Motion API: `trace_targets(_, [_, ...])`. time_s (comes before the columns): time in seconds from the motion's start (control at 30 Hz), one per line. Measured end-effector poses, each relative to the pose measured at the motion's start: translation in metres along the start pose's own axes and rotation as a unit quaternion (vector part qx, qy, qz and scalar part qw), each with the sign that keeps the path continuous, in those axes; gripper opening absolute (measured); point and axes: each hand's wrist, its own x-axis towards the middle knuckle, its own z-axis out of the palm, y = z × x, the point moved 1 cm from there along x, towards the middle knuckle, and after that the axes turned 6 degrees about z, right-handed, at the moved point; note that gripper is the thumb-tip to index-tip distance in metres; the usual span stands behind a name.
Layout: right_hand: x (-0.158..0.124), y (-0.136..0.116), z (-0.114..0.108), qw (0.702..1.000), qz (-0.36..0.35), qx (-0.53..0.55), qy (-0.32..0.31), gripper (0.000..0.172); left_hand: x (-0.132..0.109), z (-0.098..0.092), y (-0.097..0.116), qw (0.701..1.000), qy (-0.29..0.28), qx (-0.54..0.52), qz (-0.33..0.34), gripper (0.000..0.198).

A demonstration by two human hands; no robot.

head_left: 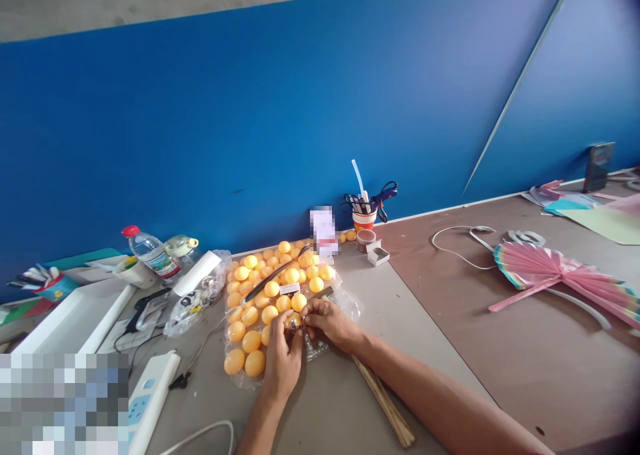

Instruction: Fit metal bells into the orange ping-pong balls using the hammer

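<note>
My left hand (284, 358) is closed around a small shiny silvery object (294, 324), too small to name. Close against it, my right hand (331, 320) pinches with thumb and fingertips at the same spot; what it grips is hardly visible. Both hands are over the near right part of a clear plastic bag of orange balls (255, 340), which look like table tennis balls. A dark, thin, long item (270, 278) lies across the bag. Under my right forearm, a bundle of flat wooden sticks (385, 402) is partly covered.
A paper cup with pens and a tool (364, 219), a round tub (366, 240) and a small open box (379, 256) stand behind. To the left are a bottle (153, 255), a white tray (70, 322) and a power strip (153, 402). A pink paper fan (565, 275) lies right.
</note>
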Motion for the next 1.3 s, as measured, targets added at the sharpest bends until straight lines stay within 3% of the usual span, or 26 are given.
trace_targets(0.2, [0.0011, 0.0035, 0.0016, 1.000, 0.000, -0.026, 0.002, 0.015, 0.0000, 0.0018, -0.0022, 1.000, 0.004, -0.009, -0.008, 0.032])
trace_targets(0.67, [0.0053, 0.0080, -0.0011, 1.000, 0.004, 0.025, -0.017, 0.021, -0.0005, 0.0027, -0.0035, 0.999, 0.004, -0.035, -0.011, 0.033])
trace_targets(1.3, [0.0036, 0.0064, -0.0003, 0.999, 0.016, -0.037, -0.006, 0.007, -0.0020, 0.0025, -0.0087, 0.999, -0.007, 0.033, 0.017, 0.031])
